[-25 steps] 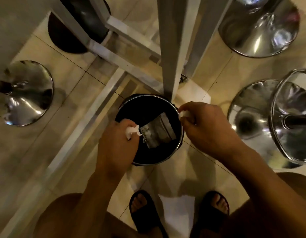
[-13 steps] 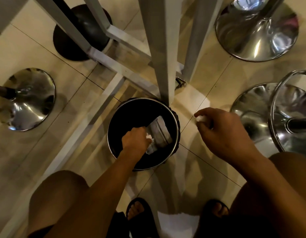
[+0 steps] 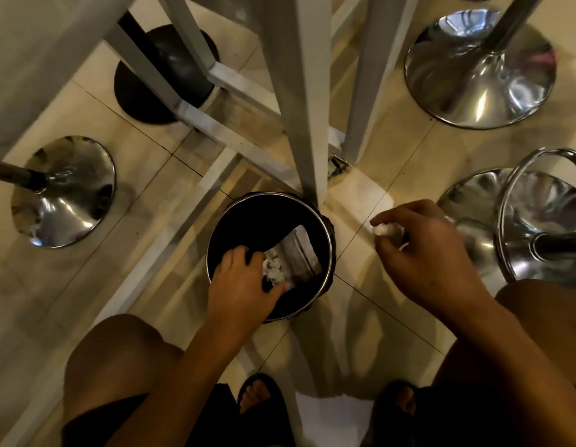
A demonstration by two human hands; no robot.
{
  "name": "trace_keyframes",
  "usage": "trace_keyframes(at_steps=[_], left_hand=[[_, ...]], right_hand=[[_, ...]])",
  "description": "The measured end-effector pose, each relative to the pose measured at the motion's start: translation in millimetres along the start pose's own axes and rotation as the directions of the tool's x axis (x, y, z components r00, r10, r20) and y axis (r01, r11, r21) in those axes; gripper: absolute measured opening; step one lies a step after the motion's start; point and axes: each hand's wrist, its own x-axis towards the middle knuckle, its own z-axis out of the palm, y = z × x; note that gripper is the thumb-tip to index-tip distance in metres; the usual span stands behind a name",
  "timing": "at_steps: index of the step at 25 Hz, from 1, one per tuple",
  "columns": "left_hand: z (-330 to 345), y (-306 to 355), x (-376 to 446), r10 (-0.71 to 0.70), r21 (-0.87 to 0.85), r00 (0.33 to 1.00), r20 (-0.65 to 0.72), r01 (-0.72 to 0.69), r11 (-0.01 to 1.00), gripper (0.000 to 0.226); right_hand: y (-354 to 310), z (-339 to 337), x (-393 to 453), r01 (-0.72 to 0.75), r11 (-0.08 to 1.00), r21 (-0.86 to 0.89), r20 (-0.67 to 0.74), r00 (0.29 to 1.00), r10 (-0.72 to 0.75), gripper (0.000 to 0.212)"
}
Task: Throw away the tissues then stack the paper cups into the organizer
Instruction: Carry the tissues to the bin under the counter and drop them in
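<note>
A round black bin (image 3: 248, 221) with a chrome rim stands on the tiled floor between my knees. A silvery packet (image 3: 301, 256) lies inside it. My left hand (image 3: 241, 285) reaches into the bin's mouth with its fingers spread. A crumpled white tissue (image 3: 273, 271) rests on the packet between thumb and fingers. My right hand (image 3: 422, 253) hovers over the floor to the right of the bin, pinched shut on a second white tissue (image 3: 385, 229). No paper cups or organizer are in view.
A white table leg (image 3: 307, 124) rises right behind the bin, with more white frame bars to the left. Chrome stool bases (image 3: 480, 72) (image 3: 64, 191) (image 3: 474, 221) and a black base (image 3: 135, 91) ring the spot. My sandalled feet (image 3: 257, 398) flank a white sheet (image 3: 332, 417).
My left hand went down into the bin with its tissue and spread its fingers. My right hand drew back to the right, away from the rim, still holding its tissue.
</note>
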Motion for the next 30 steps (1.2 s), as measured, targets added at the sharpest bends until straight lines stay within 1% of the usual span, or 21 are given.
trace_keyframes(at_steps=[2,4,6,8,10,12,14,16,19,22,24,27,30], left_hand=[[-3,-12,-24,-0.025,0.014,0.999,-0.038,0.026,1.0,0.105],[0,-24,-36,-0.076,0.007,0.997,-0.008,0.076,0.997,0.133],[5,-31,-38,-0.118,-0.05,0.991,0.065,0.121,0.991,0.146],[9,-32,-37,-0.141,-0.097,0.982,0.127,0.154,0.983,0.148],[10,-32,-36,-0.141,-0.095,0.981,0.135,0.154,0.984,0.147],[10,-32,-37,-0.128,-0.09,0.983,0.133,0.141,0.986,0.145],[10,-33,-36,-0.129,-0.079,0.983,0.13,0.14,0.987,0.141],[11,-31,-33,-0.142,-0.033,0.979,0.146,0.148,0.988,0.138],[13,-30,-30,-0.159,-0.012,0.975,0.154,0.163,0.987,0.138],[16,-31,-29,-0.156,-0.021,0.977,0.147,0.161,0.987,0.137],[17,-31,-30,-0.161,-0.017,0.976,0.146,0.166,0.986,0.137],[16,-29,-28,-0.159,-0.04,0.978,0.137,0.166,0.985,0.139],[14,-28,-27,-0.157,-0.06,0.978,0.139,0.166,0.984,0.142]], right_hand=[[-12,12,6,0.025,1.0,0.008,0.03,0.999,-0.025,0.027],[-25,26,11,0.099,0.995,0.007,0.072,0.992,-0.1,0.028],[-34,38,13,0.167,0.986,0.006,0.12,0.979,-0.167,0.027],[-40,49,14,0.235,0.972,0.009,0.17,0.957,-0.233,0.028],[-48,64,17,0.319,0.946,-0.059,0.221,0.928,-0.299,0.029],[-58,86,23,0.37,0.92,-0.13,0.288,0.902,-0.322,0.033],[-69,112,34,0.363,0.921,-0.139,0.389,0.875,-0.287,0.039],[-76,134,44,0.352,0.914,-0.203,0.475,0.851,-0.223,0.041],[-77,164,51,0.365,0.86,-0.356,0.547,0.828,-0.125,0.04],[-69,189,42,0.299,0.884,-0.36,0.616,0.788,-0.016,0.034],[-64,197,39,0.262,0.901,-0.347,0.631,0.775,0.017,0.031],[-62,195,42,0.224,0.909,-0.352,0.628,0.776,0.052,0.032],[-63,187,42,0.244,0.905,-0.349,0.631,0.775,0.035,0.036]])
